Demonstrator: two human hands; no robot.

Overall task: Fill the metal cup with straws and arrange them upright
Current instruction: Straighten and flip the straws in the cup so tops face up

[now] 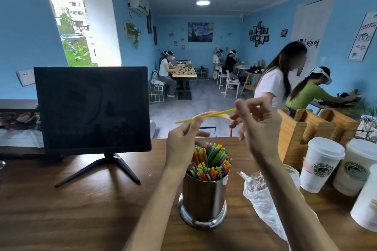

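A shiny metal cup (204,199) stands on the wooden counter (91,206), packed with several upright coloured straws (212,162). Above it, a single yellow straw (212,114) lies almost level in the air. My left hand (183,140) pinches its left part between thumb and fingers. My right hand (257,124) pinches its right end with raised fingertips. Both hands hover over the cup without touching it.
A dark monitor (91,108) on a stand fills the counter's left. A crumpled clear plastic bag (263,195) lies right of the cup. White lidded paper cups (320,165) and a wooden holder (306,128) crowd the right. People sit and stand beyond the counter.
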